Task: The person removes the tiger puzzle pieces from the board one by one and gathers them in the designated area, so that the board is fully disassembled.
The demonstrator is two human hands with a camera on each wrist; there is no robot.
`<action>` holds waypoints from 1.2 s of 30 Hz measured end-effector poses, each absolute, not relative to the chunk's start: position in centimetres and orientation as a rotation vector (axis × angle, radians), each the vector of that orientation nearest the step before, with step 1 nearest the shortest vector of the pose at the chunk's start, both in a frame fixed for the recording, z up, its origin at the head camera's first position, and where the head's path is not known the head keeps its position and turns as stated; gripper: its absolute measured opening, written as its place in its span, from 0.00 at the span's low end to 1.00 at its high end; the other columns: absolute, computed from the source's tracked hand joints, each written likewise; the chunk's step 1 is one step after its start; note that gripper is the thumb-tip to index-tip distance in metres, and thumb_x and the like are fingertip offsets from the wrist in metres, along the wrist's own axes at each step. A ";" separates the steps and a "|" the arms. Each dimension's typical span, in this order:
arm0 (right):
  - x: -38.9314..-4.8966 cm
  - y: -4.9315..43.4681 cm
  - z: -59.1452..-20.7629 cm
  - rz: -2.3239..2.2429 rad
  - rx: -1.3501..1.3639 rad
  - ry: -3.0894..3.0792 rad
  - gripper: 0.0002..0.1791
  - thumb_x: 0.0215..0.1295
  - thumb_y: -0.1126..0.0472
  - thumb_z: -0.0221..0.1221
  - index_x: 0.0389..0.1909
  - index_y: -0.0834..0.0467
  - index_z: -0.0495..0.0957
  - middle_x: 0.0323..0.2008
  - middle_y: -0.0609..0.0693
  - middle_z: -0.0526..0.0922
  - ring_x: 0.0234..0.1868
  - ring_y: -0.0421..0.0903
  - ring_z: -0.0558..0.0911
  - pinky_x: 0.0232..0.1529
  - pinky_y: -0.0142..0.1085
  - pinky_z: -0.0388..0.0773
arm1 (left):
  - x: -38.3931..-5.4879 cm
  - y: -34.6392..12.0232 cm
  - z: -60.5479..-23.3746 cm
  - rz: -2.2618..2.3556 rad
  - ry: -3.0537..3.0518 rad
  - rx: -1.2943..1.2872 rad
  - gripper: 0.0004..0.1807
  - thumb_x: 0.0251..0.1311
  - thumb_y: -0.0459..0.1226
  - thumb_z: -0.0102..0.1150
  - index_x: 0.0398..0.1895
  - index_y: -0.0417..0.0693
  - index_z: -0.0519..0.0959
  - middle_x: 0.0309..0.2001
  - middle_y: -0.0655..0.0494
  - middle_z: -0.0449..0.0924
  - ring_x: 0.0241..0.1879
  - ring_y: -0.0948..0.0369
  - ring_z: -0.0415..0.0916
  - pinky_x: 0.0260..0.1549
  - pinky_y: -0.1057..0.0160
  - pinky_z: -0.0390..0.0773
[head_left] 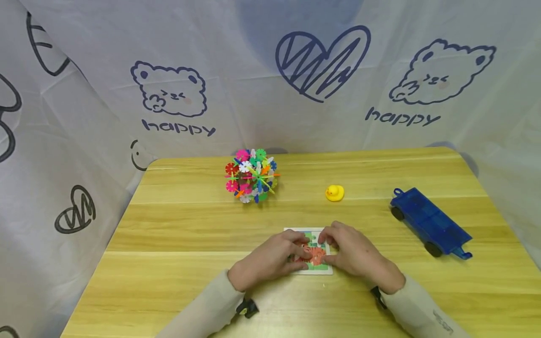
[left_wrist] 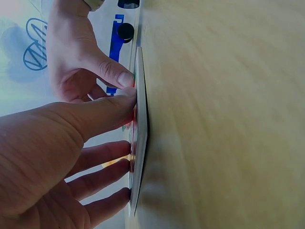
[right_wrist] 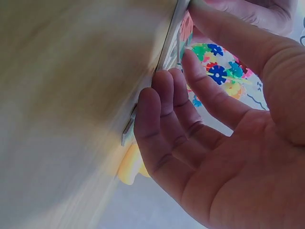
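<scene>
A small jigsaw puzzle (head_left: 317,266) lies on the table, with an orange striped animal on green in a white frame. Pale bare backing shows near its upper right. My left hand (head_left: 272,256) spreads over the left side, its thumb and fingertips touching the puzzle surface in the left wrist view. From the right, my right hand (head_left: 359,251) rests its thumb on the picture near the left thumb, its relaxed fingers at the upper right edge. Beyond those fingers, a small flat piece (right_wrist: 127,131) shows in the right wrist view. The hands hide parts of the picture.
A colourful ball of interlocking plastic discs (head_left: 252,176) stands behind the puzzle, to the left. A yellow rubber duck (head_left: 335,193) sits behind it to the right. The blue toy trailer (head_left: 428,220) with black wheels stands farther right on the wooden table (head_left: 181,225).
</scene>
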State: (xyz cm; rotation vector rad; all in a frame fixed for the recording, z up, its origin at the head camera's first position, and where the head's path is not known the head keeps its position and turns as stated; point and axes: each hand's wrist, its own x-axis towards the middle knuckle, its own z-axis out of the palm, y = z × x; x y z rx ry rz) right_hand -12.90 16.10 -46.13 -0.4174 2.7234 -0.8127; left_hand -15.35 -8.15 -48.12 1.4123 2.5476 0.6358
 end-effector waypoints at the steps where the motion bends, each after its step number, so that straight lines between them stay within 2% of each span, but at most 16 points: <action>1: -12.9 16.1 -46.2 -0.820 -0.412 2.724 0.17 0.58 0.60 0.82 0.45 0.53 0.86 0.36 0.46 0.78 0.36 0.43 0.73 0.38 0.34 0.71 | -15.4 -8.2 -48.1 0.633 2.549 1.413 0.13 0.72 0.44 0.73 0.54 0.51 0.93 0.65 0.50 0.85 0.66 0.54 0.82 0.71 0.57 0.81; 11: -13.0 15.9 -46.3 -0.928 -0.393 2.715 0.10 0.62 0.68 0.77 0.39 0.55 0.86 0.31 0.44 0.82 0.33 0.40 0.77 0.36 0.30 0.76 | -15.3 -8.2 -48.2 0.660 2.547 1.421 0.13 0.70 0.44 0.74 0.53 0.50 0.93 0.65 0.49 0.85 0.68 0.53 0.82 0.73 0.56 0.81; 19: -13.2 16.6 -46.3 -1.031 -0.481 2.704 0.07 0.68 0.70 0.71 0.36 0.54 0.87 0.30 0.42 0.86 0.32 0.35 0.81 0.35 0.28 0.82 | -15.3 -8.2 -48.0 0.657 2.551 1.424 0.13 0.71 0.44 0.74 0.53 0.50 0.93 0.65 0.49 0.85 0.68 0.53 0.82 0.73 0.56 0.80; 26: -13.4 17.6 -45.5 -1.065 -0.472 2.702 0.06 0.72 0.68 0.68 0.38 0.53 0.88 0.32 0.42 0.87 0.34 0.35 0.82 0.37 0.29 0.82 | -15.2 -8.2 -48.0 0.651 2.548 1.395 0.14 0.72 0.44 0.73 0.54 0.51 0.93 0.66 0.48 0.85 0.67 0.53 0.82 0.72 0.57 0.81; 36: -14.3 21.1 -43.9 -1.053 -0.320 2.767 0.04 0.76 0.65 0.66 0.43 0.55 0.89 0.38 0.47 0.89 0.39 0.41 0.84 0.42 0.34 0.84 | -15.2 -8.2 -48.2 0.649 2.548 1.403 0.14 0.72 0.44 0.73 0.55 0.50 0.92 0.65 0.49 0.85 0.68 0.54 0.81 0.73 0.58 0.80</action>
